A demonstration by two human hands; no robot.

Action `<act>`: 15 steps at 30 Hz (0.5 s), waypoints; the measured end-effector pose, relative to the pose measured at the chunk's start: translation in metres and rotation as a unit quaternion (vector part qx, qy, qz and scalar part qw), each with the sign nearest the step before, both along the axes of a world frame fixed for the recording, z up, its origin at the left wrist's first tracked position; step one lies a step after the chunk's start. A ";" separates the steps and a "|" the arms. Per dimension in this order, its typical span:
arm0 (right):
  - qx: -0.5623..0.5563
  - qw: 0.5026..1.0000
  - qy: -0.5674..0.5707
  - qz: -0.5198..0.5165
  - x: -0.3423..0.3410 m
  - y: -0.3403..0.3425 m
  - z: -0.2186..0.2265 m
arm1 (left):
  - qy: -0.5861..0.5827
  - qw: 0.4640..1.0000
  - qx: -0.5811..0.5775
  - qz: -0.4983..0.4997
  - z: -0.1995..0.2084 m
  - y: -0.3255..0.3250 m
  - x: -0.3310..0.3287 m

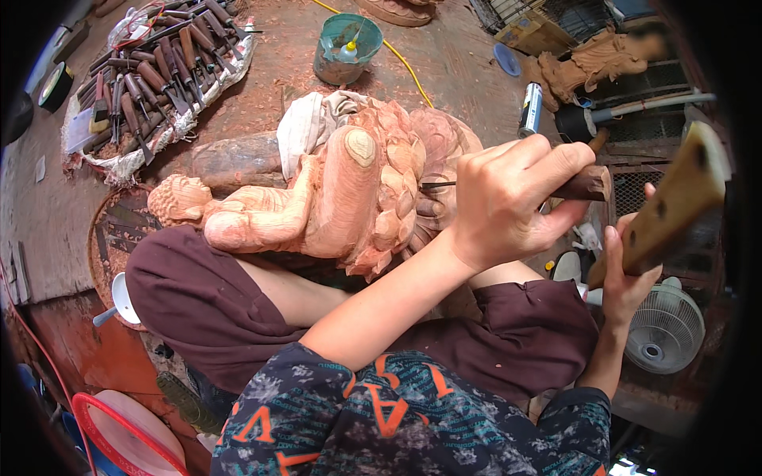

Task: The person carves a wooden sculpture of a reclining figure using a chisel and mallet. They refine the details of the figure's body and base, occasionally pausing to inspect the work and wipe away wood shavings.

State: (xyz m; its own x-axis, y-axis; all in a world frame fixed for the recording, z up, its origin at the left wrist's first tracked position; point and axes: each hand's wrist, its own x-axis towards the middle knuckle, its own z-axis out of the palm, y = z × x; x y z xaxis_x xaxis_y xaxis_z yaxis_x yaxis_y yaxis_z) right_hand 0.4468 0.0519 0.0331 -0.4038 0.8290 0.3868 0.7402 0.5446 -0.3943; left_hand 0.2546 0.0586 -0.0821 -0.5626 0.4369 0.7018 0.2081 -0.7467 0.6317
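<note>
My left hand (512,194) is wrapped round the brown wooden handle of a chisel (586,183). The thin dark blade reaches left to the petal-carved base of a wooden statue (337,194), at or very near its surface. That seated figure lies on its side across the front of my lap, its curly-haired head (179,200) to the left. At the right, my right hand (623,278) grips a yellowish-brown mallet (675,202), raised apart from the chisel's butt end. A pale cloth (305,135) is bunched against the statue's far side, next to a dark log (230,163).
Many carving chisels (163,67) lie on a white sack at the far left. Behind the statue stands a green bucket (347,49) holding a bottle, by a yellow cable (409,71). Further right are a spray can (531,109), another carved figure (583,67) and a fan (665,327).
</note>
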 end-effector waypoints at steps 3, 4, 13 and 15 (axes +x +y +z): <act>0.078 0.995 -0.041 0.041 -0.006 0.002 -0.009 | -0.010 1.000 0.005 -0.001 0.002 0.000 -0.005; 0.026 0.999 -0.021 0.027 0.001 0.000 -0.008 | -0.006 1.000 0.005 0.002 0.001 -0.001 -0.005; 0.009 0.999 0.015 0.033 0.000 0.003 -0.006 | -0.017 1.000 0.010 0.018 -0.003 0.003 -0.002; 0.065 0.990 -0.119 0.028 -0.010 0.001 -0.004 | 0.007 1.000 0.011 0.018 -0.006 0.002 -0.005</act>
State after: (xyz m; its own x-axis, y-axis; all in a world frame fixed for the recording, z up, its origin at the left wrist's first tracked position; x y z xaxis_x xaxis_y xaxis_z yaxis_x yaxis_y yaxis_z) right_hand 0.4368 0.0533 0.0295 -0.5402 0.7520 0.3778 0.7708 0.6223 -0.1365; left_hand 0.2499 0.0601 -0.0877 -0.5674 0.4004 0.7195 0.2442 -0.7526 0.6115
